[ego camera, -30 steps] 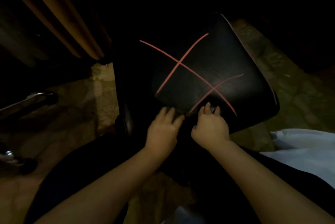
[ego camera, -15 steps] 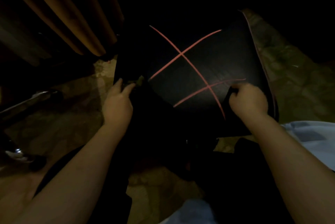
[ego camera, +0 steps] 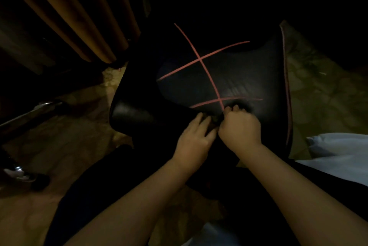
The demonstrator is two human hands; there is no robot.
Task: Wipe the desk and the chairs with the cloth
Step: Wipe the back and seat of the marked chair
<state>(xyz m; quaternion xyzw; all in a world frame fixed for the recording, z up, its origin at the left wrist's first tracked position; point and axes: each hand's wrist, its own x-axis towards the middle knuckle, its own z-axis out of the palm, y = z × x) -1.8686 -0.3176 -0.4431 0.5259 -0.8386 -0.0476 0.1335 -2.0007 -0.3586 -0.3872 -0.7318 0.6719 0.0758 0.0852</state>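
I am looking down at a black chair seat (ego camera: 229, 80). It is smooth and a bit shiny, with thin pink lines (ego camera: 207, 70) that cross over it and a pink line down its right edge. The room is very dark.

My two hands are side by side at the front of the seat. My right hand (ego camera: 240, 128) is curled up tight. Its fingertips (ego camera: 236, 108) push into the seat and make a small dent. My left hand (ego camera: 194, 142) lies flatter, with its fingers loose and pointing forward on the seat. The cloth (ego camera: 215, 120) is only a small dark lump between my hands, tucked against my right hand, which pinches it. It is too dark to see more of it.

The floor (ego camera: 69, 142) around the chair is pale with a soft blotchy pattern. Long brown curtains (ego camera: 65, 12) hang at the top left. A shiny metal bar (ego camera: 29, 114) sticks out low on the left. Something white and soft (ego camera: 338, 152) lies at the right.
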